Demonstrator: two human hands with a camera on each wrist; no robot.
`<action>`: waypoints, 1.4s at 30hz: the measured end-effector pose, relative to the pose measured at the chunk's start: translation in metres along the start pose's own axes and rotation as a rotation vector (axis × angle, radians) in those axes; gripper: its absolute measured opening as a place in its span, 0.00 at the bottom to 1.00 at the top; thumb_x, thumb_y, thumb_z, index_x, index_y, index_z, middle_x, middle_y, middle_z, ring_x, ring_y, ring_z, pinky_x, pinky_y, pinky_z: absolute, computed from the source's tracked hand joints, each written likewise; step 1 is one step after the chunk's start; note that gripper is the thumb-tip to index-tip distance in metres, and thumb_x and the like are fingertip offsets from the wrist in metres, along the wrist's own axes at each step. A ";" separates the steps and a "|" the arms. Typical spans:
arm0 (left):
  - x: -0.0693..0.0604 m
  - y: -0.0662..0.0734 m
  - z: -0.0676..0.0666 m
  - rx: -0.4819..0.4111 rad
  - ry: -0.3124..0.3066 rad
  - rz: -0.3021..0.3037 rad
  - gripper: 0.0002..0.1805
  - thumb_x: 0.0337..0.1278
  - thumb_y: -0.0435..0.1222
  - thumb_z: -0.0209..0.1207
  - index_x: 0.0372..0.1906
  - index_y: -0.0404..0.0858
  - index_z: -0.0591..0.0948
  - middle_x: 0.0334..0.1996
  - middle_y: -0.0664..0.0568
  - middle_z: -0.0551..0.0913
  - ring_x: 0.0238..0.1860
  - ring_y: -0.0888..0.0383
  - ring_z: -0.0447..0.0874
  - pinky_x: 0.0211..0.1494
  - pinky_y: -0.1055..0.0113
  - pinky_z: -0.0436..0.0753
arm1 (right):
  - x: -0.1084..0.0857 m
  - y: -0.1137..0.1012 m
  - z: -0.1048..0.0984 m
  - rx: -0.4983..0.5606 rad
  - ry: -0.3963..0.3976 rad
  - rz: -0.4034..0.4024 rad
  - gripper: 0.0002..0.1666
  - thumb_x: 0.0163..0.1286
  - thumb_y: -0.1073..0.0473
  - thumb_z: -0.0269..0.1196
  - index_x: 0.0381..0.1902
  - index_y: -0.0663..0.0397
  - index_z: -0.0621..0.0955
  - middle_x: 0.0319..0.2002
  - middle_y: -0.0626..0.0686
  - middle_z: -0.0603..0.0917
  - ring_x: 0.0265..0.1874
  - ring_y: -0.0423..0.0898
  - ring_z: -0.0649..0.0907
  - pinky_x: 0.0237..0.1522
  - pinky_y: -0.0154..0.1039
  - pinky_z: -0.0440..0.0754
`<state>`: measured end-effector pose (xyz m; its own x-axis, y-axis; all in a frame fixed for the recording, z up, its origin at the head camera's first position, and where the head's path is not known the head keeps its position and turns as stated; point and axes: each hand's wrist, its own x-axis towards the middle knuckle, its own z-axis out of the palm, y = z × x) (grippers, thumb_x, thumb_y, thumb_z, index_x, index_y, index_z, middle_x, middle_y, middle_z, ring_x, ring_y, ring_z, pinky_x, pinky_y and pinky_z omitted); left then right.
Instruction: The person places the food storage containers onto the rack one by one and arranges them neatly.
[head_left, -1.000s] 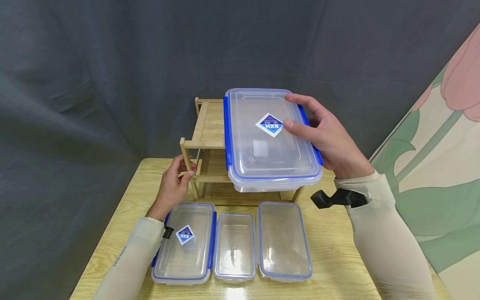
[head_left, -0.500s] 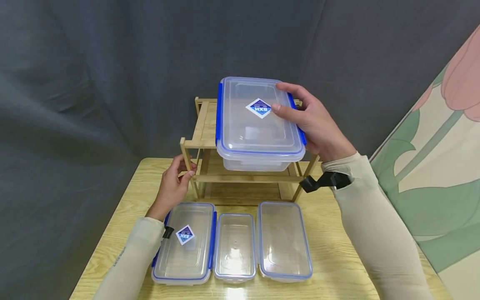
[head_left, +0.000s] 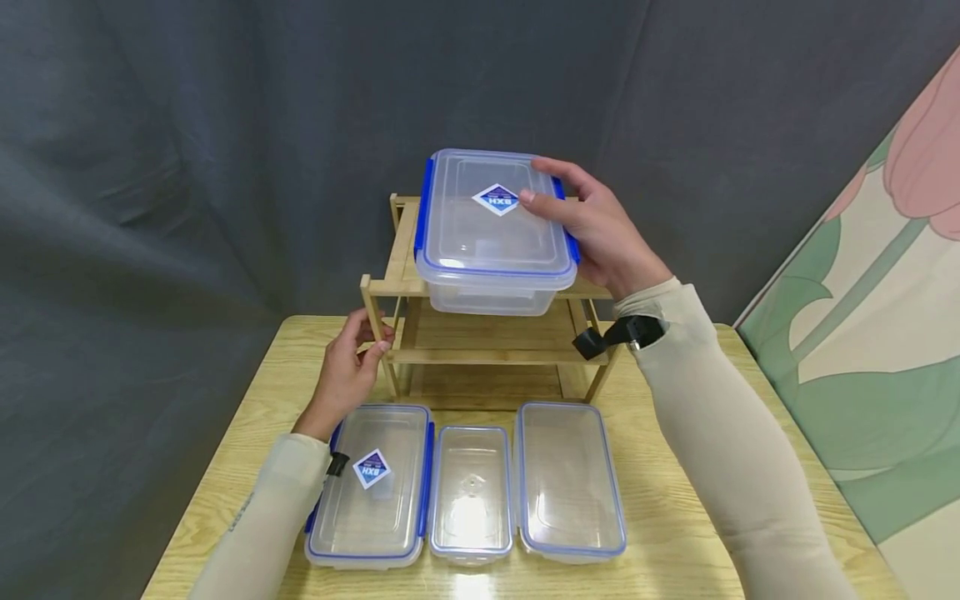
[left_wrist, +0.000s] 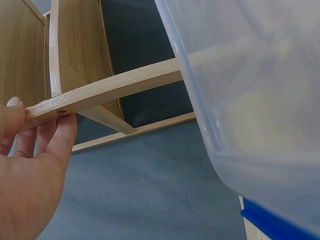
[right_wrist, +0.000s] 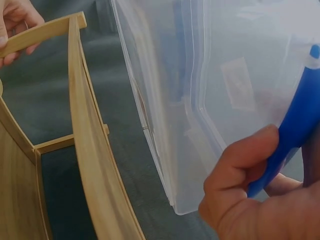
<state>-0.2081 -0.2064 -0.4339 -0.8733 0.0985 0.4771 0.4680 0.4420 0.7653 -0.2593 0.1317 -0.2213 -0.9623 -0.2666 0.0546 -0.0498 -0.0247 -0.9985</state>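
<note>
Fingers of the right hand [head_left: 603, 229] grip one side of the box [head_left: 491, 242], so it may tip. If low, it may bump the rack [head_left: 487, 333] the left hand [head_left: 347, 372] grips.

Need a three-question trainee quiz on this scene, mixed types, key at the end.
1. Multiple choice: what does the left hand grip? A) the curtain B) the wooden rack C) a lid
2. True or false: the right hand holds a container with a diamond-shaped label.
3. Count: how many other containers sit on the table?

Key: 1. B; 2. True; 3. Three
</note>
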 end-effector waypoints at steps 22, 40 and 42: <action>0.001 0.001 0.000 0.019 -0.003 -0.011 0.21 0.76 0.28 0.58 0.68 0.35 0.72 0.52 0.39 0.85 0.53 0.43 0.88 0.52 0.50 0.90 | 0.047 0.018 0.011 0.044 0.071 0.094 0.41 0.66 0.50 0.77 0.75 0.27 0.75 0.75 0.53 0.71 0.57 0.56 0.86 0.45 0.46 0.92; 0.002 -0.002 0.000 0.016 -0.006 -0.029 0.21 0.76 0.28 0.58 0.68 0.35 0.73 0.53 0.39 0.85 0.53 0.43 0.88 0.52 0.55 0.90 | 0.067 0.027 0.017 0.052 0.085 0.153 0.40 0.67 0.50 0.77 0.74 0.28 0.75 0.77 0.52 0.71 0.64 0.54 0.83 0.51 0.44 0.90; 0.002 -0.002 0.000 0.017 -0.007 -0.032 0.21 0.76 0.28 0.58 0.68 0.35 0.72 0.53 0.39 0.85 0.53 0.43 0.88 0.52 0.55 0.90 | 0.068 0.027 0.016 0.054 0.091 0.159 0.40 0.66 0.50 0.77 0.74 0.28 0.75 0.77 0.52 0.72 0.64 0.54 0.84 0.50 0.43 0.90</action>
<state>-0.2112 -0.2069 -0.4345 -0.8888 0.0905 0.4492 0.4374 0.4600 0.7727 -0.3216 0.0971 -0.2443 -0.9772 -0.1831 -0.1071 0.1165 -0.0416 -0.9923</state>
